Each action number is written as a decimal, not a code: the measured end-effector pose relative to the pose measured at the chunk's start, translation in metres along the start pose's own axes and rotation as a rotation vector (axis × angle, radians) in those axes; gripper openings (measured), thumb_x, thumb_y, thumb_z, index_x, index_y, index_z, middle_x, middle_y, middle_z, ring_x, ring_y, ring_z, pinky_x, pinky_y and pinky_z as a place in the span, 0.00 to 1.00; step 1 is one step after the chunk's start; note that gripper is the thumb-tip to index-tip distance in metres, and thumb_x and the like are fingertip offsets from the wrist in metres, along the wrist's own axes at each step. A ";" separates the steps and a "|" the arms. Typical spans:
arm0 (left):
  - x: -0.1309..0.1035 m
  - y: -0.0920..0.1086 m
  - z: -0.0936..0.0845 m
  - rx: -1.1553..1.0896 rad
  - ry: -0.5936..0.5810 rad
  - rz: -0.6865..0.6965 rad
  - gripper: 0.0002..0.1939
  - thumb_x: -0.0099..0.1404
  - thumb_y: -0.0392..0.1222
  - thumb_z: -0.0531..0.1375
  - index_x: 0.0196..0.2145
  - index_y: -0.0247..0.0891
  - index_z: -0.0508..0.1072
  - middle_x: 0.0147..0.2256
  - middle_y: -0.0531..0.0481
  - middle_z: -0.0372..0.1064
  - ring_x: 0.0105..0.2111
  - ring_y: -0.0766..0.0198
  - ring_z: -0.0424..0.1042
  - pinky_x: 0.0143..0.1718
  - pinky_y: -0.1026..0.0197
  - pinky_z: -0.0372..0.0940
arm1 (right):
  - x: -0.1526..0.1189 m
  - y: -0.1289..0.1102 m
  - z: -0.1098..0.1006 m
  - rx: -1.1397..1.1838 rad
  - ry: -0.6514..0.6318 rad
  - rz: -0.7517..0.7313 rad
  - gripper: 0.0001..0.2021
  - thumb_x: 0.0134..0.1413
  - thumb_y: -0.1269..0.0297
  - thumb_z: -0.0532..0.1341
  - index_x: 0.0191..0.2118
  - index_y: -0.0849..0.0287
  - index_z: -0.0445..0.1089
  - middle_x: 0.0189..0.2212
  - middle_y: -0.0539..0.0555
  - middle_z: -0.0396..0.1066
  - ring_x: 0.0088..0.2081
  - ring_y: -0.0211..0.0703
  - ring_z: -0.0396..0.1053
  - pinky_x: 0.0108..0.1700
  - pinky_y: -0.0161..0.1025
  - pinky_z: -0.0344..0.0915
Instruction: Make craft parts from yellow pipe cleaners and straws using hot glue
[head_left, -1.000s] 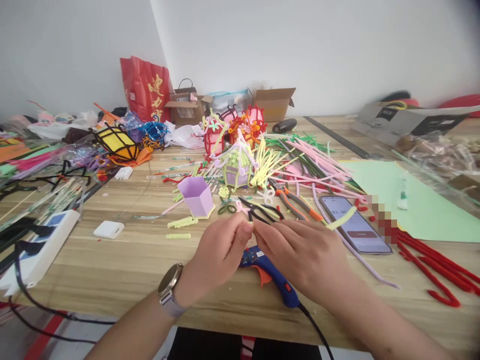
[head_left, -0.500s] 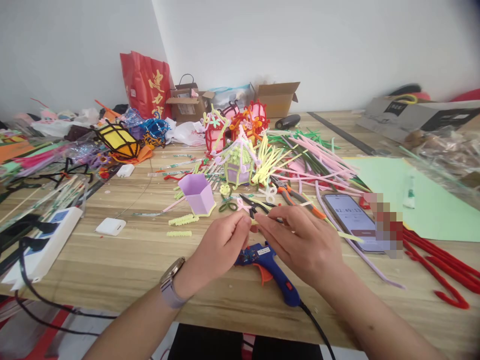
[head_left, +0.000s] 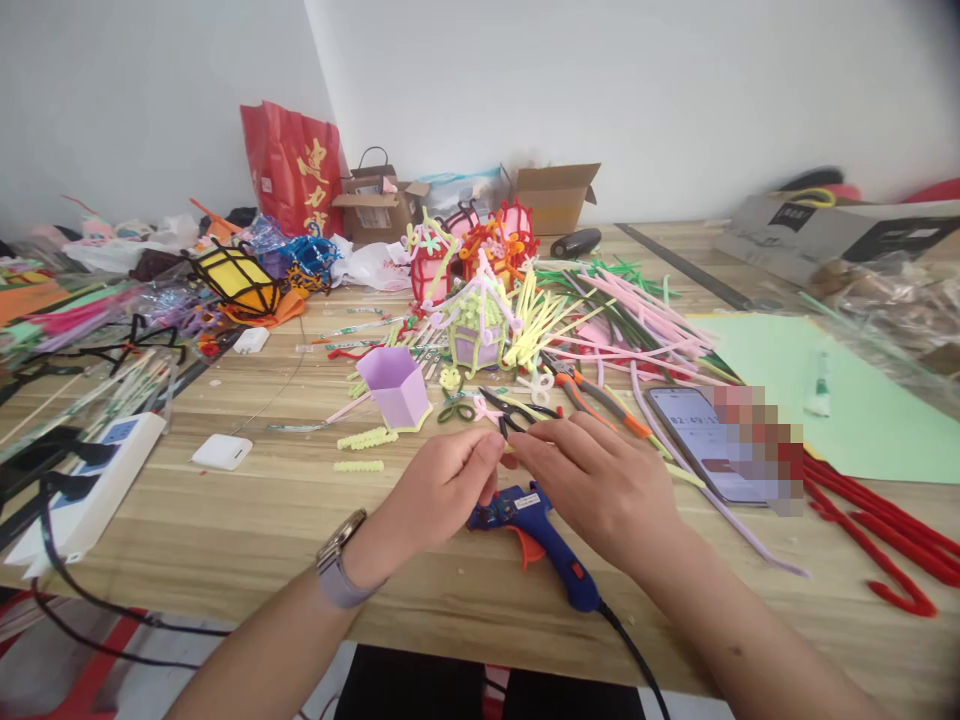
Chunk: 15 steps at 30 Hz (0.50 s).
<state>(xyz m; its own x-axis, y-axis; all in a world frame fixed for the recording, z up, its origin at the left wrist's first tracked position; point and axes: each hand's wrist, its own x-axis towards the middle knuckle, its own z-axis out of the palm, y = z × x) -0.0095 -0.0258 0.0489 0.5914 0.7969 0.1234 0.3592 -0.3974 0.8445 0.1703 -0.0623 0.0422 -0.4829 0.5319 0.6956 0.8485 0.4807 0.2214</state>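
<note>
Head view: one pale yellow strip (head_left: 684, 474), hand-held above the table (head_left: 262, 540)

Clock bearings, taken from the meeting fingertips; twelve is lying away from the person.

- Left hand (head_left: 450, 480): thumb and forefinger are closing on the strip's near end, the other fingers curling under.
- Right hand (head_left: 600, 490): fingertips are pinching beside the left's, fingers lying nearly straight; the two hands are apparently meeting so that the short end is staying under fine control.
- Strip: its middle is hiding beneath the right hand; the long axis is seemingly running sideways, the free tail pointing between three and four o'clock, towards the phone (head_left: 686, 430). Whether it is wrapping anything is not showing.
- Glue gun, blue (head_left: 551, 545): lying below the hands at five o'clock, nozzle pointing to ten, cord leaving towards five; probably resting there for easy reach.
- Scissors, black (head_left: 517, 406): lying just beyond the fingertips, about twelve to one.
- Pliers, orange and grey (head_left: 607, 400): lying at two.
- Cup, lilac (head_left: 397, 390): standing at ten, mouth facing up.
- Short crimped pieces, yellow-green (head_left: 366, 440): lying at nine, long axes running roughly nine to three, seemingly being kept apart from loose stock.
- Lantern, lilac and green (head_left: 478, 345): standing at twelve.
</note>
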 end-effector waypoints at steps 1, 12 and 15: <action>0.000 0.001 0.000 -0.014 -0.010 -0.006 0.22 0.73 0.48 0.43 0.25 0.38 0.64 0.20 0.56 0.62 0.23 0.68 0.62 0.29 0.64 0.56 | 0.000 0.000 0.000 0.001 0.004 -0.003 0.10 0.62 0.72 0.55 0.36 0.58 0.74 0.30 0.52 0.75 0.31 0.40 0.65 0.31 0.38 0.55; 0.003 -0.008 -0.001 0.356 -0.022 0.093 0.16 0.72 0.42 0.47 0.28 0.38 0.66 0.27 0.52 0.67 0.29 0.63 0.66 0.31 0.62 0.55 | 0.000 0.009 0.001 0.190 -0.155 -0.001 0.15 0.66 0.67 0.50 0.35 0.59 0.74 0.28 0.54 0.73 0.31 0.41 0.68 0.30 0.37 0.59; 0.002 -0.012 0.003 0.441 0.008 0.179 0.14 0.71 0.39 0.48 0.31 0.38 0.69 0.32 0.48 0.71 0.34 0.60 0.68 0.35 0.60 0.59 | -0.001 0.011 0.000 0.289 -0.188 0.051 0.15 0.66 0.66 0.51 0.36 0.59 0.74 0.28 0.55 0.73 0.32 0.41 0.69 0.31 0.35 0.60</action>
<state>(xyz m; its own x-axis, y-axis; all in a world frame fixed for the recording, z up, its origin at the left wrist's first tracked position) -0.0099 -0.0209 0.0377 0.6670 0.7011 0.2522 0.5253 -0.6825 0.5082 0.1798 -0.0577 0.0437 -0.4956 0.6665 0.5569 0.7893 0.6132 -0.0315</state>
